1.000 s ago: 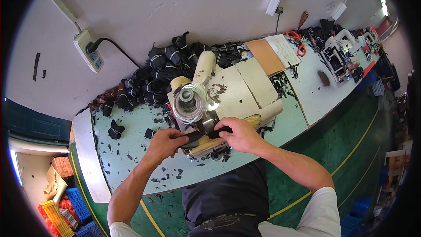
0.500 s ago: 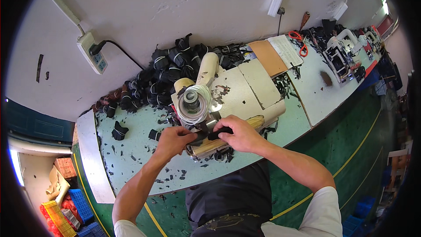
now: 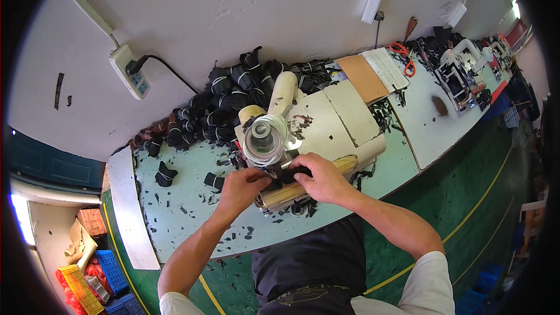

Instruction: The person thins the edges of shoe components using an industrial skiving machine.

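Head view: at left on the pale table point(image 3: 175, 230) we get one loose black bundle point(image 3: 165, 174), a second small bundle point(image 3: 214, 181) nearer the machine, dark scraps point(image 3: 249, 234) scattered below. Behind them, along the wall, a big pile of tied bundles point(image 3: 233, 84); finished or waiting, we can't tell. Left hand point(image 3: 238, 191): fingertips pinched together on the left end of a dark piece point(image 3: 286, 176). White coil point(image 3: 265, 146) on the machine head sits just above and, with the fingers, blocks our view of the contact spot. The piece is at the machine's front edge, between both hands; we judge it mid-pass, not released, remaining amount unclear. Right hand point(image 3: 319, 182): pinched on its right end. Cream machine point(image 3: 350, 111) fills the space behind that hand. Further right we log brown card point(image 3: 361, 76), written sheet point(image 3: 384, 69), orange-handled scissors point(image 3: 399, 48), second machine point(image 3: 458, 79), all well clear of the hands.
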Demonstrator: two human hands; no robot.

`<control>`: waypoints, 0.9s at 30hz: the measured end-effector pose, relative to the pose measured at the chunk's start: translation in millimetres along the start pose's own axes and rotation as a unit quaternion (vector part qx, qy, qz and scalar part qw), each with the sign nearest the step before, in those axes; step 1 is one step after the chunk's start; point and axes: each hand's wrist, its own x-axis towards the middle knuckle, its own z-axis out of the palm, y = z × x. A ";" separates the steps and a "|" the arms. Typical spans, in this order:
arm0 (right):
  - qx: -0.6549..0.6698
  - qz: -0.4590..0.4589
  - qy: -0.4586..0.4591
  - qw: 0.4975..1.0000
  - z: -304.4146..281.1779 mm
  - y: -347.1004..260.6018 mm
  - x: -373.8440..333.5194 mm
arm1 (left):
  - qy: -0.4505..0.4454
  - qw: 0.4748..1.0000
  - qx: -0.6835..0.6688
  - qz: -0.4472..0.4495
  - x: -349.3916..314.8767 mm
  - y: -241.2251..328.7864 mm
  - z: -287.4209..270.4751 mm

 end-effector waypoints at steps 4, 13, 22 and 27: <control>0.084 0.080 -0.027 0.993 -7.0 0.7 -7.9 | -0.032 0.990 -0.115 -0.075 -9.1 0.2 -5.5; 0.122 0.060 0.031 0.990 6.3 -2.8 -24.1 | -0.001 0.986 -0.155 -0.057 -35.4 -8.7 23.3; 0.678 0.218 0.114 0.693 70.6 -52.2 -61.5 | 0.155 0.975 -0.016 0.159 -90.1 33.0 81.0; 0.671 0.291 0.020 0.682 93.3 -46.8 -73.3 | 0.086 0.968 0.047 0.231 -81.8 17.2 55.7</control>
